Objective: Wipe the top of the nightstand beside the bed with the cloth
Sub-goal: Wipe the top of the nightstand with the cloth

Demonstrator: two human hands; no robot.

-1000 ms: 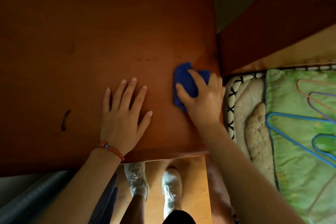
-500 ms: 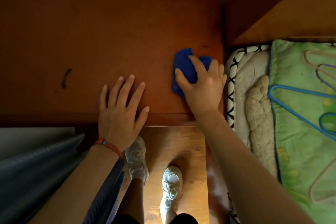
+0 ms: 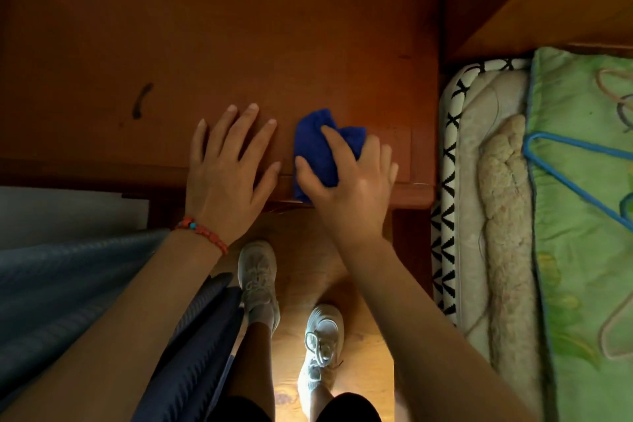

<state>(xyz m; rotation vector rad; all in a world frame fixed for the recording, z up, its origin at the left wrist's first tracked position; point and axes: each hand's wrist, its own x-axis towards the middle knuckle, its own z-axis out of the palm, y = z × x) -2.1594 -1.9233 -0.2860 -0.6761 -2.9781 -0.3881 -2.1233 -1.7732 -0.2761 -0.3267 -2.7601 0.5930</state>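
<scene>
right hand (image 3: 352, 181): pressed flat on cloth (image 3: 317, 147), fingers together | left hand (image 3: 227, 171): spread flat on nightstand (image 3: 239, 44), just beside cloth

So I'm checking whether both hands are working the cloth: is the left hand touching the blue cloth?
Apart. The head view shows bare wood between the left hand and the blue cloth; only the right hand presses it.

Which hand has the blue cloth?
The right hand presses the blue cloth onto the nightstand near its front edge. The left hand, the one with the red bead bracelet, lies flat on the wood with nothing under it.
</scene>
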